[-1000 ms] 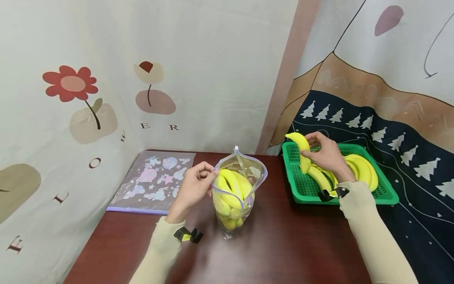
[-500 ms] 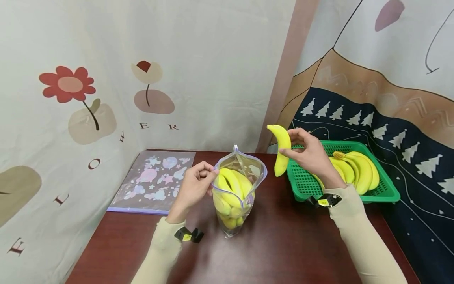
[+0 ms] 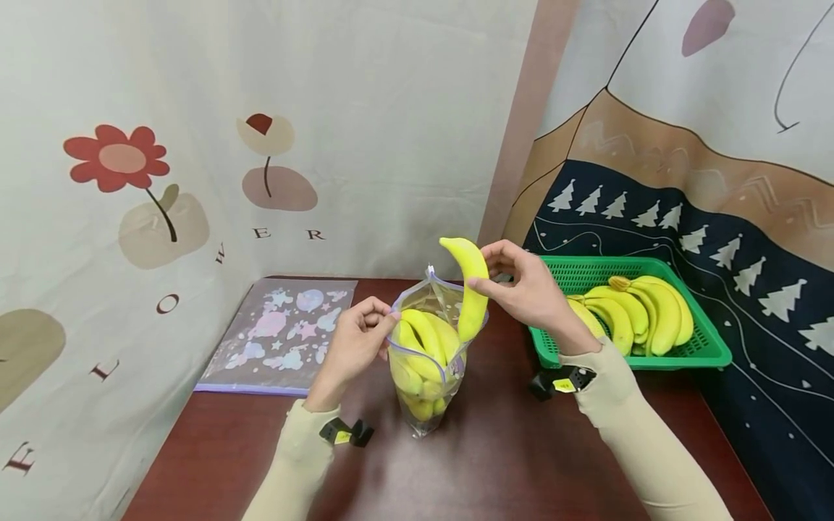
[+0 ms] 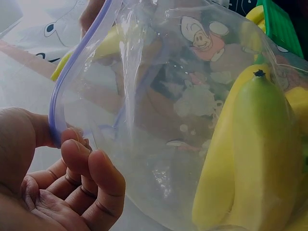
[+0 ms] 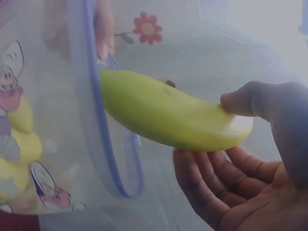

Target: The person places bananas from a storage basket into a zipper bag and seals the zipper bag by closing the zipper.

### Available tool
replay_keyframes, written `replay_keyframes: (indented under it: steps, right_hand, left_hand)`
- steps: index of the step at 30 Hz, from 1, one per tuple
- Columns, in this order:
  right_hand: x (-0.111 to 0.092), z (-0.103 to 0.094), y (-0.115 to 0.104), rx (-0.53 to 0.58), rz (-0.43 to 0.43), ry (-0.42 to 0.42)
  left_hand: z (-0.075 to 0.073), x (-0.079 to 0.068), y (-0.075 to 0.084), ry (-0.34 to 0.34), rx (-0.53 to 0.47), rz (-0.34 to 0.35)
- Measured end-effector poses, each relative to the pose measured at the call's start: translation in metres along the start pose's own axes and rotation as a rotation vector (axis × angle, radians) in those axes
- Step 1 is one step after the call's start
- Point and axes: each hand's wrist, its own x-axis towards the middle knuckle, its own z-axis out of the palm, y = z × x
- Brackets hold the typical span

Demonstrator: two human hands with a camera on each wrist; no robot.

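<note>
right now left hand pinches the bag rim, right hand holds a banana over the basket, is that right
No, the banana in the right hand is at the mouth of the bag, not over the basket, as the head view shows.

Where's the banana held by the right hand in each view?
Head: banana just right of center, overlapping the right edge of the bag's mouth.
Left wrist: upper left, mostly seen through clear plastic.
Right wrist: near center, its left tip at the bag's opening.
Shared landmark: the bag's purple rim.
</note>
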Motion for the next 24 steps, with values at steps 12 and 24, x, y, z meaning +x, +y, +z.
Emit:
replay_keyframes:
  steps: [12, 24]
  right_hand:
    - [-0.007, 0.023, -0.007, -0.129, 0.058, -0.106]
    - [-0.013, 0.036, -0.009, -0.144, 0.078, -0.251]
  left_hand:
    - [-0.003, -0.001, 0.002, 0.002, 0.002, 0.003]
    - [-0.002, -0.001, 0.002, 0.000, -0.002, -0.001]
